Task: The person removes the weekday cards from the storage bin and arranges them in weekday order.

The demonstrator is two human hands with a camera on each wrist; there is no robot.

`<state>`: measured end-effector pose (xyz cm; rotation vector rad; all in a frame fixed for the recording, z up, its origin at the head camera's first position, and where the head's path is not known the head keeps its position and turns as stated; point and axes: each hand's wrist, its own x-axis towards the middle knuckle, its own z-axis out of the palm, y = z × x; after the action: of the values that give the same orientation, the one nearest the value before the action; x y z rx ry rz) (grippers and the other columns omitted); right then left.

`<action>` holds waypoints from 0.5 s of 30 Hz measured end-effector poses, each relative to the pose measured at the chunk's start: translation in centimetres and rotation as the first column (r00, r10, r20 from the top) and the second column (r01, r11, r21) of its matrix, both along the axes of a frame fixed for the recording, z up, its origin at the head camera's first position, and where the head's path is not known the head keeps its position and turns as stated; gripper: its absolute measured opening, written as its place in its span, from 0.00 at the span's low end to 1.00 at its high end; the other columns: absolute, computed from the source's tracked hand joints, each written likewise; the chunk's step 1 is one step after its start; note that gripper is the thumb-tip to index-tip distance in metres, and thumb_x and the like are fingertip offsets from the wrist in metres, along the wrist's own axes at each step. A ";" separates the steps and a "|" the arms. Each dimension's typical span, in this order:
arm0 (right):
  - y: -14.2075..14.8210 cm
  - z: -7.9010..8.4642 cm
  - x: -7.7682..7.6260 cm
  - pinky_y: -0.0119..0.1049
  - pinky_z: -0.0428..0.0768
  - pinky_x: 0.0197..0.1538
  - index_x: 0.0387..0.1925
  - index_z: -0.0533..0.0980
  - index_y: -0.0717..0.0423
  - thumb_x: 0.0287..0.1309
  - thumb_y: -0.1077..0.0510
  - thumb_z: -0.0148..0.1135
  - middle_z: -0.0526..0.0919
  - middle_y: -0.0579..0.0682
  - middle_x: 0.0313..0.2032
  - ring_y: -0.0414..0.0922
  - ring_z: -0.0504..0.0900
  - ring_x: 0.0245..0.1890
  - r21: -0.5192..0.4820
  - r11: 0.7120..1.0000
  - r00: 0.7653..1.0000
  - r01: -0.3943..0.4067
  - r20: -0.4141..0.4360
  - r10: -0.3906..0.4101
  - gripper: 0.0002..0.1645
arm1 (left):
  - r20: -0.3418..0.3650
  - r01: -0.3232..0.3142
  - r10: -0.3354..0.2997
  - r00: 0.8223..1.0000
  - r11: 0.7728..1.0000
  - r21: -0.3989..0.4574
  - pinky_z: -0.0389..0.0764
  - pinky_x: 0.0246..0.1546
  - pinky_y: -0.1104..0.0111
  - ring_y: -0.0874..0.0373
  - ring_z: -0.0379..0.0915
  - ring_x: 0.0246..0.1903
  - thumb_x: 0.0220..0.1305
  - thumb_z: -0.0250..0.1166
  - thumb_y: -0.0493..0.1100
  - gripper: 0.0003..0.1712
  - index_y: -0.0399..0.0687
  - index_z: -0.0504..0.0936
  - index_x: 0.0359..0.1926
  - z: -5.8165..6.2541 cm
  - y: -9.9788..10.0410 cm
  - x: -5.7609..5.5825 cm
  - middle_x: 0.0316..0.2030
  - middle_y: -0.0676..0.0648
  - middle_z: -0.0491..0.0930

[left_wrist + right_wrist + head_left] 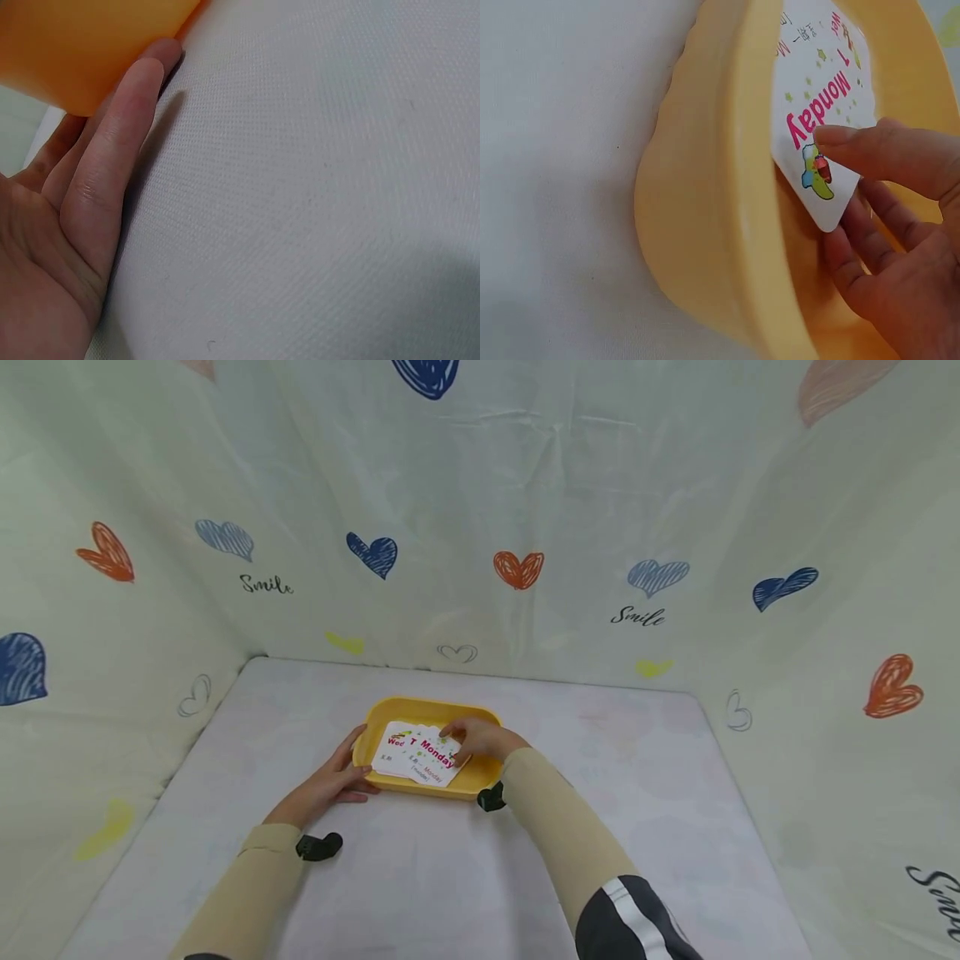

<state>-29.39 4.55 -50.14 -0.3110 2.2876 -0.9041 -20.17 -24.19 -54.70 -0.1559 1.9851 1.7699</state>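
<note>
A yellow tray (420, 704) stands on the white-covered table with several overlapping white cards (396, 758) in it, lettered in pink. At the tray's left end, my left hand (330, 783) holds the rim and side. In the left wrist view its fingers (112, 150) run along the tray's underside, close to the cloth. My right hand (483, 739) reaches inside the tray's right part and pinches the "Monday" card (821, 112). In the right wrist view, the thumb presses on that card's face while other fingers lie under its raised edge. The other cards are partly covered by it.
A white cloth (420, 877) covers the table. Behind and at both sides hangs a pale curtain (450, 485) printed with hearts and "Smile". Dark curved pieces (321, 847) stick out at both wrists.
</note>
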 end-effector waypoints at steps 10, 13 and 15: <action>-0.2 0.2 -0.1 0.43 0.68 0.62 0.53 0.79 0.41 0.49 0.66 0.74 0.74 0.47 0.53 0.47 0.71 0.50 -0.030 0.999 1.000 0.011 -0.001 -0.011 0.30 | -0.028 0.021 -0.021 0.999 1.000 0.013 0.81 0.43 0.61 0.46 0.81 0.44 0.72 0.56 0.43 0.47 0.71 0.34 0.77 -0.2 -0.2 -0.1 0.72 0.35 0.48; -0.1 0.2 -0.1 0.41 0.70 0.60 0.53 0.79 0.41 0.49 0.67 0.73 0.75 0.46 0.50 0.47 0.72 0.48 -0.053 0.998 1.000 0.015 0.005 -0.014 0.30 | -0.023 0.010 -0.010 1.000 1.000 0.004 0.81 0.43 0.61 0.46 0.81 0.44 0.72 0.56 0.44 0.47 0.73 0.35 0.77 -0.2 -0.1 -0.1 0.70 0.35 0.52; -0.1 0.2 -0.2 0.41 0.71 0.59 0.53 0.79 0.42 0.49 0.67 0.73 0.75 0.46 0.48 0.47 0.72 0.47 -0.072 0.997 1.000 0.019 0.011 -0.019 0.29 | -0.028 0.013 -0.013 1.000 1.000 0.006 0.81 0.43 0.61 0.46 0.81 0.44 0.72 0.56 0.44 0.47 0.72 0.35 0.77 -0.2 -0.1 -0.1 0.70 0.35 0.53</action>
<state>-29.56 4.46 -49.92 -0.3158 2.2554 -0.9976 -20.30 -24.33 -54.87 -0.1168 1.9958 1.7789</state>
